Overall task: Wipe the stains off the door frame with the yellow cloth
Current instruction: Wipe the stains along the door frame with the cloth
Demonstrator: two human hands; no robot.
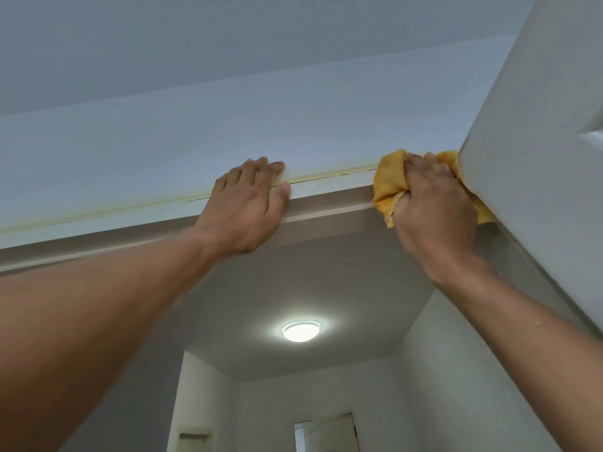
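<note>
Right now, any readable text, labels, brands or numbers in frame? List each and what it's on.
None. No print shows on the crumpled yellow cloth, the white door frame top, the open white door or the round lit ceiling lamp.

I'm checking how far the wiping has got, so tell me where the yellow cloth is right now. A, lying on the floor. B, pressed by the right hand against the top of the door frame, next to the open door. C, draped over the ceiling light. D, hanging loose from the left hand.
B: the right hand bunches the yellow cloth against the top door frame beside the door, while the left hand rests bare on the frame.
</note>
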